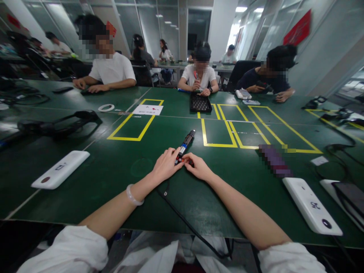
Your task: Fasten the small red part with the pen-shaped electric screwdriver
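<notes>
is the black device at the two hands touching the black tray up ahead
Apart. The head view shows it: a strip of green tabletop lies between the far tip of the black device and the near edge of the black tray.

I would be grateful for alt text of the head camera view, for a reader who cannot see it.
At a green table, a person's left grip holds a slim black-and-blue device, while the right grip touches its near end. Three seated people are across the table, beyond yellow tape outlines.
</notes>
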`<state>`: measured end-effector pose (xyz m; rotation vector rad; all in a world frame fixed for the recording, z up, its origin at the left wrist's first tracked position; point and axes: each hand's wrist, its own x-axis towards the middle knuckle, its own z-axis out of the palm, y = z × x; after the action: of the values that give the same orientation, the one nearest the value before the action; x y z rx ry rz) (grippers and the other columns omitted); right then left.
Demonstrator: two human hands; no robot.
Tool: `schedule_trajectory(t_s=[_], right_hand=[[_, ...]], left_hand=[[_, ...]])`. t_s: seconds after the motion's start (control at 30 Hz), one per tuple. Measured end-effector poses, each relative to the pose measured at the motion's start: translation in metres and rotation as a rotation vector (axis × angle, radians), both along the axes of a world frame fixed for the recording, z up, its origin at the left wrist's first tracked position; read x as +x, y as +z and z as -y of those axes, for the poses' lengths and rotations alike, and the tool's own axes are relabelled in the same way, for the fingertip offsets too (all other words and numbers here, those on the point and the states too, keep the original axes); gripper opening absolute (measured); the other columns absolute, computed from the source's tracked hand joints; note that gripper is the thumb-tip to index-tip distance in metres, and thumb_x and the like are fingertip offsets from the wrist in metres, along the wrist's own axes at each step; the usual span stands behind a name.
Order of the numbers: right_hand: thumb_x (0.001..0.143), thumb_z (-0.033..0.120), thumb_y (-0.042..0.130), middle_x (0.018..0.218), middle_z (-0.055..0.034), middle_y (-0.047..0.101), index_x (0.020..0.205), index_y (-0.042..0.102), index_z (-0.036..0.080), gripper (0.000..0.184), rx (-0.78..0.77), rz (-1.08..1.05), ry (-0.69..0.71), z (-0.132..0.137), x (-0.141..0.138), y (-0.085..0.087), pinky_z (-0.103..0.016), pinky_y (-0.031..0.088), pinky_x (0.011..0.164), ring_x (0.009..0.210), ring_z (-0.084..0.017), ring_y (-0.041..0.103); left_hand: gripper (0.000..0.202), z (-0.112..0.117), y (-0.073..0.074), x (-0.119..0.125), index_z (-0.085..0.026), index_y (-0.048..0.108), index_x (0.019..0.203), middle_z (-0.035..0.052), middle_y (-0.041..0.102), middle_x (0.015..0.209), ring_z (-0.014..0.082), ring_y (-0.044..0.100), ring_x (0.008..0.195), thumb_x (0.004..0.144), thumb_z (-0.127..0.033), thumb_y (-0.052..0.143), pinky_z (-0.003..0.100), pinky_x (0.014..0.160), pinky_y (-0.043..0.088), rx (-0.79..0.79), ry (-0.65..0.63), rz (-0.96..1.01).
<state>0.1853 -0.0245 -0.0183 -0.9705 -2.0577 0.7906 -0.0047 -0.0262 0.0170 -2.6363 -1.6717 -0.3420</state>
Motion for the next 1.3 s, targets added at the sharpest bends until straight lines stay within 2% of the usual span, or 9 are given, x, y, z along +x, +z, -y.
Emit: schedule_trajectory(t_s=[0.17,0.33,0.5,0.67,0.83,1.0,1.17,1.3], right_hand=[[0.085,0.015,0.051,0.09,-0.0025,0.063,0.111,0.053,0.019,0.026,-0.018,-0.025,0.022,0.001,0.002,0.002,-0.028,0.047,0.079,0.081,-0.014,0.059],[0.085,0.016,0.052,0.088,-0.0022,0.063,0.108,0.055,0.019,0.023,-0.031,-0.024,0.015,0.001,0.004,0.003,-0.028,0.046,0.081,0.081,-0.014,0.06],[0.086,0.018,0.053,0.088,-0.0026,0.064,0.106,0.057,0.019,0.021,-0.038,-0.01,0.0,0.002,0.004,0.004,-0.028,0.046,0.079,0.081,-0.014,0.06],[0.086,0.019,0.053,0.088,-0.0025,0.064,0.105,0.058,0.019,0.02,-0.05,-0.016,-0.003,0.001,0.004,0.003,-0.028,0.046,0.078,0.081,-0.014,0.06],[0.086,0.021,0.053,0.088,-0.002,0.064,0.104,0.058,0.019,0.019,-0.088,-0.053,-0.001,0.0,0.004,0.004,-0.027,0.047,0.076,0.079,-0.013,0.059],[0.086,0.022,0.054,0.084,-0.0011,0.063,0.102,0.059,0.018,0.018,-0.119,-0.093,-0.011,-0.001,0.003,0.003,-0.026,0.046,0.074,0.075,-0.013,0.059],[0.085,0.024,0.056,0.079,0.0004,0.063,0.098,0.061,0.017,0.016,-0.183,-0.106,-0.018,-0.003,0.003,0.0,-0.024,0.045,0.068,0.069,-0.011,0.057],[0.085,0.025,0.056,0.078,0.0001,0.065,0.096,0.062,0.017,0.015,-0.234,-0.112,-0.018,-0.005,0.003,-0.001,-0.024,0.044,0.067,0.068,-0.011,0.057]], left_hand=[[0.061,-0.008,0.0,-0.01,-0.025,0.033,0.144,0.0115,0.05,0.121,0.0258,0.052,0.105,0.09,-0.047,0.049,0.035,0.084,0.046,0.028,0.014,-0.051],[0.061,-0.026,-0.001,-0.034,-0.024,0.035,0.143,0.0127,0.049,0.122,0.0271,0.052,0.106,0.09,-0.051,0.046,0.036,0.083,0.047,0.007,0.14,-0.065],[0.063,-0.053,0.001,-0.076,-0.023,0.035,0.144,0.0152,0.046,0.13,0.0316,0.049,0.114,0.09,-0.055,0.041,0.04,0.086,0.047,-0.052,0.291,-0.077],[0.062,-0.075,0.0,-0.126,-0.022,0.039,0.14,0.017,0.045,0.13,0.0336,0.048,0.116,0.089,-0.056,0.039,0.042,0.088,0.046,-0.067,0.449,-0.094],[0.065,-0.087,0.001,-0.17,-0.021,0.041,0.14,0.0196,0.044,0.133,0.0359,0.049,0.116,0.088,-0.059,0.04,0.046,0.089,0.045,-0.072,0.548,-0.091],[0.068,-0.092,0.006,-0.203,-0.018,0.037,0.143,0.0206,0.041,0.138,0.035,0.045,0.117,0.089,-0.059,0.042,0.047,0.088,0.044,-0.1,0.64,-0.121],[0.066,-0.087,0.007,-0.218,-0.018,0.037,0.143,0.0167,0.045,0.136,0.0318,0.047,0.109,0.089,-0.056,0.046,0.043,0.086,0.043,-0.061,0.708,-0.169],[0.059,-0.077,0.007,-0.211,-0.017,0.044,0.137,0.0144,0.049,0.131,0.0299,0.048,0.109,0.089,-0.05,0.051,0.038,0.086,0.042,0.101,0.686,-0.202]])
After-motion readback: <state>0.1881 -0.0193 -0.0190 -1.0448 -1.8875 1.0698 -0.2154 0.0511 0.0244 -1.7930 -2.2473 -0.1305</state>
